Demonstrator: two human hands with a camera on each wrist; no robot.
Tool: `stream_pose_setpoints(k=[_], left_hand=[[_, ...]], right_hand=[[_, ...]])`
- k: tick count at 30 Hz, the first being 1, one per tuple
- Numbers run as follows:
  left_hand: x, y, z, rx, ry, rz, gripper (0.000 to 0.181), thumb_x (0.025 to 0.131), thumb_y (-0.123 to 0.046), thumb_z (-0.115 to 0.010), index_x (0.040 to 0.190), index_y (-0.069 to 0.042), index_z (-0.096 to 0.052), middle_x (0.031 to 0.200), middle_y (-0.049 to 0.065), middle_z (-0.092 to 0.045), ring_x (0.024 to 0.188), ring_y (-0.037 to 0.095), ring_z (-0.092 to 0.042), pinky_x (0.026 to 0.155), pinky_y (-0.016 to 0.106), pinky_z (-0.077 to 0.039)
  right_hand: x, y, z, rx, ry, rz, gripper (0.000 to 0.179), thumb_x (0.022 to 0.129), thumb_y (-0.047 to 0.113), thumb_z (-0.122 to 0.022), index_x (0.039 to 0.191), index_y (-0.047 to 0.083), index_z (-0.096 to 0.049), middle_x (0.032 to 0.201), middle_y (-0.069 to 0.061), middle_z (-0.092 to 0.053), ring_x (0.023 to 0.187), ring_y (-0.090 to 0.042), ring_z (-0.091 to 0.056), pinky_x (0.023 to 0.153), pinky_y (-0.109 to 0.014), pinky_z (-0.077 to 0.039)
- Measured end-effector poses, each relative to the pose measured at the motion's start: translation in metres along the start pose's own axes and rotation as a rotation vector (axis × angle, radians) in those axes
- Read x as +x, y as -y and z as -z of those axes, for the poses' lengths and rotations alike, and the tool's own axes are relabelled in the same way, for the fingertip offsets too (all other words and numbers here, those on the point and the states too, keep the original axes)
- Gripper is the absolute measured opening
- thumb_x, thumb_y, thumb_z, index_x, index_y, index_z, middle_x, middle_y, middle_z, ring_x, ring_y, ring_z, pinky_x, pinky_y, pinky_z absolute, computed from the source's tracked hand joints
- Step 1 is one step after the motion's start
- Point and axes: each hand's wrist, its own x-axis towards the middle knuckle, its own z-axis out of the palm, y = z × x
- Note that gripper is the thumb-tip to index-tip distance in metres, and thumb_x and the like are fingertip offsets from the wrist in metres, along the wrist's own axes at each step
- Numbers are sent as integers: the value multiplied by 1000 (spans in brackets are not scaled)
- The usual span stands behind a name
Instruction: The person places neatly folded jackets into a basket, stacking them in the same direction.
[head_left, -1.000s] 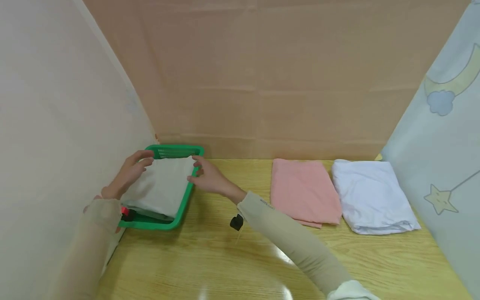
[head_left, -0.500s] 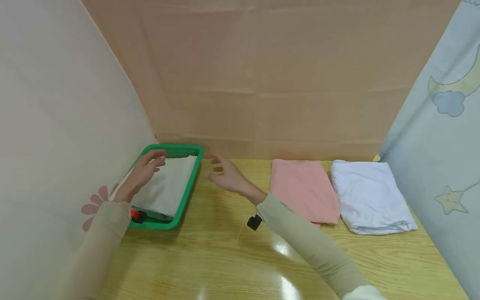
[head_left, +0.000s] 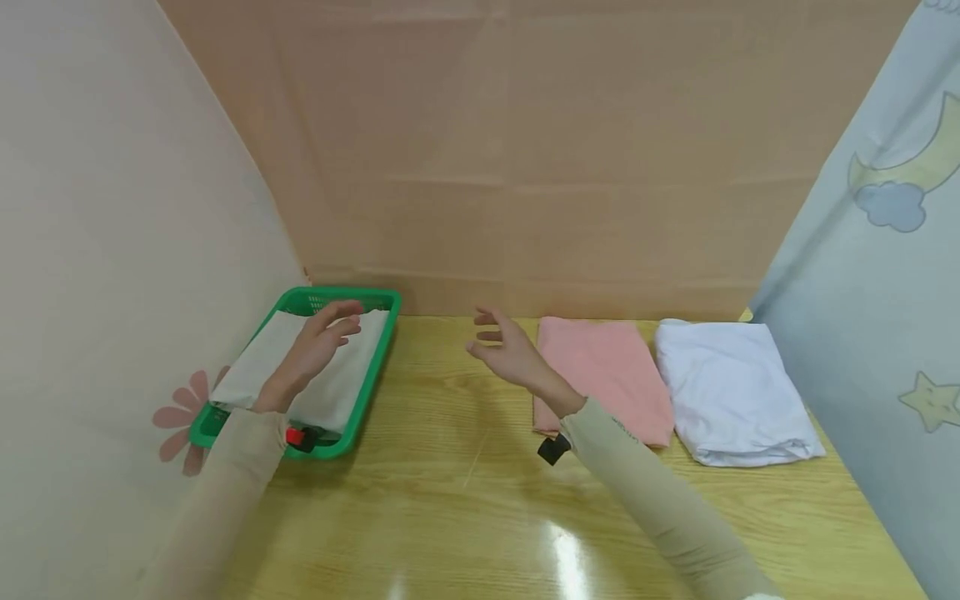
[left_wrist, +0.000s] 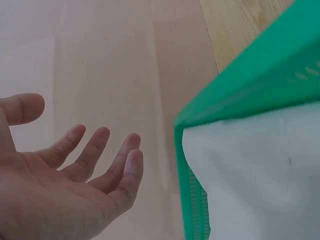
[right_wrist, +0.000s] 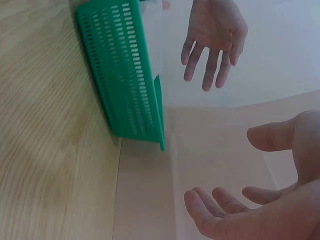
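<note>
A green plastic basket (head_left: 365, 392) with slotted sides stands at the table's left, against the wall. Inside it lies a folded off-white cloth (head_left: 337, 387). My left hand (head_left: 311, 352) hovers over the basket with loosely bent fingers and holds nothing; the left wrist view shows a gap between its fingers (left_wrist: 131, 162) and the cloth. Over the table between the basket and a folded pink cloth (head_left: 600, 367) is my right hand (head_left: 513, 352), its fingers apart and its palm turned left, likewise holding nothing. To the right of the pink cloth lies a folded white cloth (head_left: 731, 392).
The wooden table (head_left: 450, 517) ends at a brown paper-like backdrop (head_left: 510, 167). A pale wall (head_left: 127, 250) closes in the left side. On the right hangs a pale sheet (head_left: 847, 333) with moon and star prints.
Both hands have moved right, the right one away from the basket's rim toward the pink cloth. The left has shifted across the basket. The off-white cloth stays in the basket.
</note>
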Motion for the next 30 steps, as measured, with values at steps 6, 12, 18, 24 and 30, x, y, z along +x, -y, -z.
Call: stream_pose_setpoints(k=[6, 12, 18, 24, 30], left_hand=[[4, -1, -23, 24, 21, -30, 51, 115, -31, -47, 159, -5, -44, 163, 21, -45, 143, 41, -50, 120, 61, -37], [5, -2, -42, 73, 40, -62, 51, 116, -31, -46, 159, -5, -44, 164, 21, -44, 145, 48, -48, 118, 65, -38], [8, -4, -62, 97, 39, -82, 51, 116, -34, -47, 158, -7, -47, 163, 20, -46, 144, 49, -49, 117, 65, -40], [6, 1, -81, 102, 26, -94, 51, 115, -37, -49, 156, -7, -49, 161, 18, -50, 141, 45, -55, 114, 63, -45], [6, 2, -102, 99, 18, -82, 49, 114, -31, -52, 157, -8, -49, 161, 16, -51, 138, 43, -58, 110, 61, -49]], right_hand=[[-15, -11, 21, 39, -44, -56, 73, 106, 22, -67, 168, 15, -28, 164, -15, -39, 149, -42, -46, 114, -59, -48], [-28, -21, 39, 36, -92, -67, 75, 106, 22, -68, 168, 12, -27, 164, -19, -39, 148, -45, -46, 115, -60, -47], [-38, -33, 53, 17, -125, -64, 74, 106, 21, -66, 168, 10, -27, 162, -21, -40, 148, -46, -46, 115, -61, -47], [-51, -50, 67, 6, -173, -98, 72, 107, 20, -65, 168, 8, -28, 162, -23, -42, 147, -46, -48, 113, -63, -47], [-66, -64, 79, -14, -227, -109, 73, 106, 20, -67, 167, 6, -29, 161, -23, -44, 145, -46, -50, 112, -63, -48]])
